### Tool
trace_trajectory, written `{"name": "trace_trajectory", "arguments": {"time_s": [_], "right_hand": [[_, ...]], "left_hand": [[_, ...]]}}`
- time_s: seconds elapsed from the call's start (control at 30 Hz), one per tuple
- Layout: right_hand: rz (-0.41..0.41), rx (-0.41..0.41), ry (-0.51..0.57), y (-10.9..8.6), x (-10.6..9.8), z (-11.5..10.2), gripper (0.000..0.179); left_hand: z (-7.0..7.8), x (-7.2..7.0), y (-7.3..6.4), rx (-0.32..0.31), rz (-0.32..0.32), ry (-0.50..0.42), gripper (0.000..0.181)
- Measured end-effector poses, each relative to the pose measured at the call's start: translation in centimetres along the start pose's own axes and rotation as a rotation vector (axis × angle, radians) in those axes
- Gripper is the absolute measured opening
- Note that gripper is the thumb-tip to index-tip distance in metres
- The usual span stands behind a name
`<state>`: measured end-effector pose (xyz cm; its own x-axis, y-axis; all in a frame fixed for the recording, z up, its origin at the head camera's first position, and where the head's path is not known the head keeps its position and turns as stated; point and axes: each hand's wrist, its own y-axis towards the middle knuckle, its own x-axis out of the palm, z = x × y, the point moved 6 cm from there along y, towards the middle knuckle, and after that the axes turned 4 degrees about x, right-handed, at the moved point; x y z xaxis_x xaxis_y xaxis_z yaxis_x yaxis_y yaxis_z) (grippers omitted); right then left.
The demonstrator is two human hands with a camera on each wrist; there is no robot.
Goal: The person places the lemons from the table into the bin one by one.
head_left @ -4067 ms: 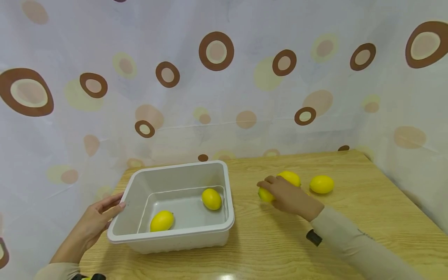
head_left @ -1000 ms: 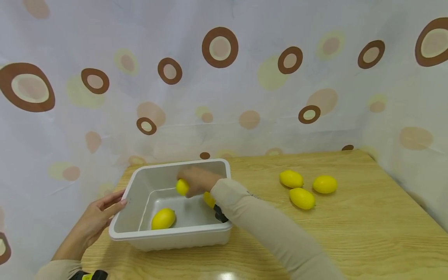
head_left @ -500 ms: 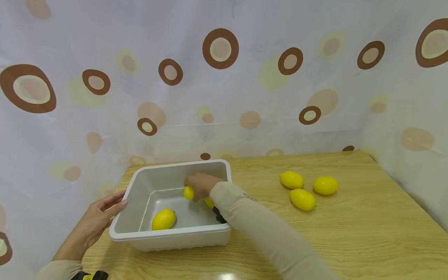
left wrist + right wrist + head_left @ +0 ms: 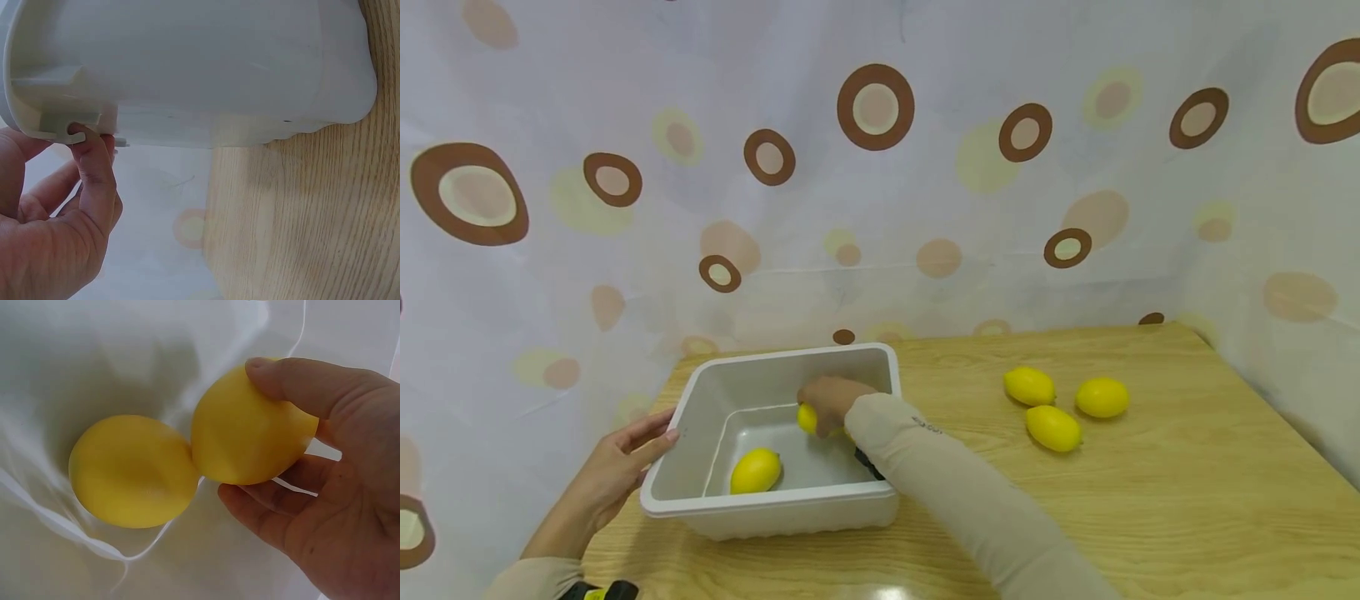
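Observation:
My right hand (image 4: 835, 402) is down inside the pale grey plastic basin (image 4: 775, 502), gripping a lemon (image 4: 250, 428) between thumb and fingers. In the right wrist view that lemon meets a second lemon (image 4: 132, 472) lying in the basin's corner. Toward the basin's near left lies another lemon (image 4: 756, 471). My left hand (image 4: 619, 467) holds the basin's left rim, thumb on top; from the left wrist view its fingers (image 4: 94, 165) curl under the rim at a small tab. The right sleeve hides part of the basin's right side.
To the right on the wooden table (image 4: 1150, 500) lie three lemons, a back one (image 4: 1029, 386), a front one (image 4: 1054, 428) and a right one (image 4: 1102, 397). A patterned curtain (image 4: 880, 208) hangs behind the table's back edge.
Since the oldest frame, my right hand has carried a lemon from the table into the basin. Over the last second it has lowered slightly, toward the right. My left hand has stayed on the rim.

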<state>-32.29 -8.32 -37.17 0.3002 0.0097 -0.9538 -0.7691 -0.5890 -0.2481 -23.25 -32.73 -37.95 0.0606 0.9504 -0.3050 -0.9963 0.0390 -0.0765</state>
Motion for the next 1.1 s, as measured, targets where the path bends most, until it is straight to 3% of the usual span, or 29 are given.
{"name": "trace_trajectory", "arguments": {"time_s": [0.77, 1.1], "right_hand": [[-0.051, 0.134, 0.052, -0.15, 0.59, 0.74, 0.037], [-0.055, 0.102, 0.059, -0.06, 0.57, 0.53, 0.040]], "left_hand": [[-0.04, 0.06, 0.05, 0.000, 0.002, -0.013, 0.065], [0.09, 0.15, -0.17, 0.000, 0.003, -0.007, 0.067]]}}
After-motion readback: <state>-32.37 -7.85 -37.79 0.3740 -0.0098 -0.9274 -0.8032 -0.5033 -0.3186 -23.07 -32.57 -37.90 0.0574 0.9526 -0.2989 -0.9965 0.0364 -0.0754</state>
